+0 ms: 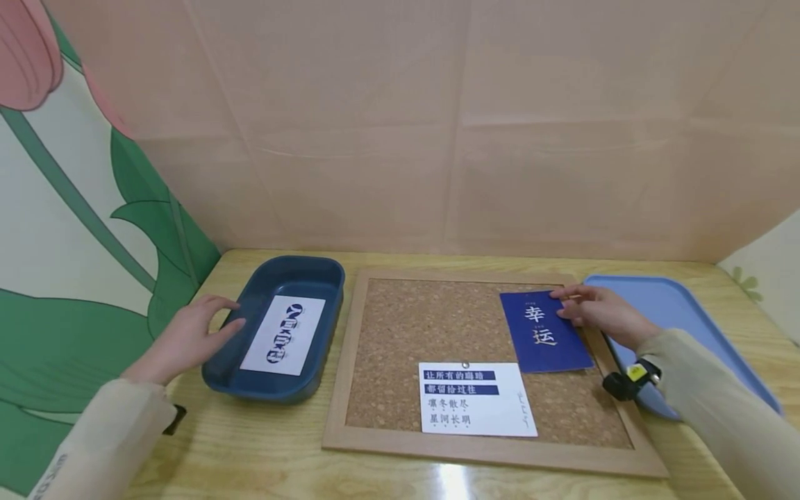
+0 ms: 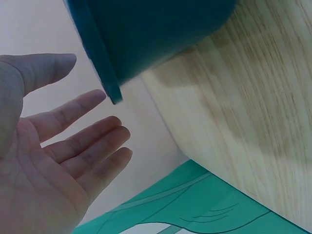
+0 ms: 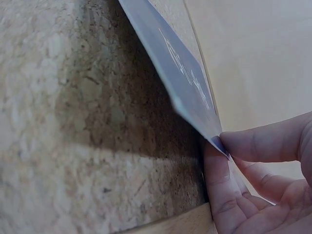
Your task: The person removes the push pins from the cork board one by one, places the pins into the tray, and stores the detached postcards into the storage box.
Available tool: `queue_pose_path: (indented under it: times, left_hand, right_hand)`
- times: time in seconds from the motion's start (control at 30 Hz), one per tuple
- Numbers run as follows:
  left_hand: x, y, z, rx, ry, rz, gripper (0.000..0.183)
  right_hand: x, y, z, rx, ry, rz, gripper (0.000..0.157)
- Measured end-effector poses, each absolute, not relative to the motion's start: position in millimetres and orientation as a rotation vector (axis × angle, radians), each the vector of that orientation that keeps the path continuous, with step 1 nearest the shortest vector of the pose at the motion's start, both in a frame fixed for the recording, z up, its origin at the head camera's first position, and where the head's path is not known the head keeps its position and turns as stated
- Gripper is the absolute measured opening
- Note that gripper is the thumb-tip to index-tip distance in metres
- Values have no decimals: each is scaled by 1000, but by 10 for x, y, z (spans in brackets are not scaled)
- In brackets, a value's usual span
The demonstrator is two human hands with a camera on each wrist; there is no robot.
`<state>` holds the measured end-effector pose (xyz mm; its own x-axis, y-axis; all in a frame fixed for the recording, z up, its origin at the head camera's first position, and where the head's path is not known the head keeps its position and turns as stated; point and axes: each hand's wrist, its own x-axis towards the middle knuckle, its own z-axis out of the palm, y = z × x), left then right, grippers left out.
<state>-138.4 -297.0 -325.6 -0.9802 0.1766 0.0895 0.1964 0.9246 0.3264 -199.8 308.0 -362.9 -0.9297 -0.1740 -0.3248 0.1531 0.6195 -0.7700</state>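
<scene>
My left hand [image 2: 46,156] fills the near left of the view, palm up and facing me, fingers [image 2: 87,105] straight and slightly spread, holding nothing. Just beyond my fingertips is the rim of a dark blue bin [image 2: 146,34], close but not touching. The bin stands on a pale wooden table [image 2: 243,122] that runs off to the right. Below the table edge shows a green patterned panel [image 2: 195,204].

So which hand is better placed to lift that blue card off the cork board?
Right. The right hand already pinches the blue card at its corner, raised off the cork board. The left hand is open beside the dark tray.
</scene>
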Motion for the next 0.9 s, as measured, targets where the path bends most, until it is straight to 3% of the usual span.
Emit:
queue_pose_path:
  times: [0.9]
  left_hand:
    - [-1309,-3172,-3474,-379,-2905,-852,36]
  right_hand:
    - [-1989,3076,-3612,-37,2478,-1227,51]
